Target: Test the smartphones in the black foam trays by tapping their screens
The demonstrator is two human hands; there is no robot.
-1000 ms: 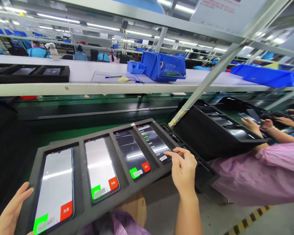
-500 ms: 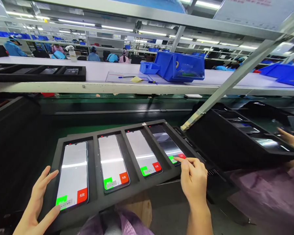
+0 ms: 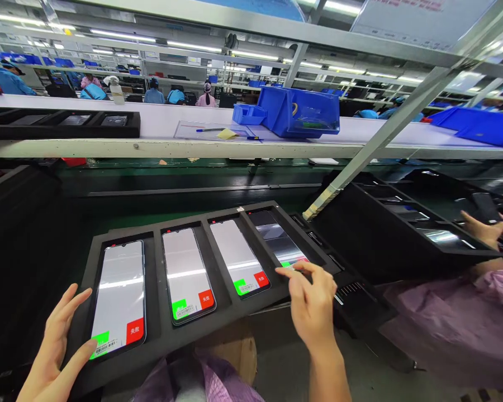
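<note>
A dark foam tray (image 3: 155, 346) in front of me holds several smartphones side by side, screens up. The leftmost phone (image 3: 119, 296) shows a pale screen with a green and a red button at its bottom. My left hand (image 3: 56, 346) lies open along the tray's left edge, thumb tip on that phone's green corner. My right hand (image 3: 312, 304) hovers over the lower end of the rightmost phone (image 3: 279, 240), fingers loosely curled, index fingertip touching near its screen buttons. Between them lie two more phones (image 3: 186, 273), (image 3: 238, 257).
A co-worker in a pink sleeve (image 3: 448, 324) sits at right, a hand (image 3: 482, 229) over another black tray (image 3: 381, 234). A slanted metal post (image 3: 373, 151) rises between trays. Beyond runs a white shelf (image 3: 193, 148) with blue bins (image 3: 302, 111) and a black tray (image 3: 58, 123).
Two phones that showed dark test screens now show pale ones. My right index finger moved down to the rightmost phone's bottom edge. My left hand slid up onto the tray's left edge.
</note>
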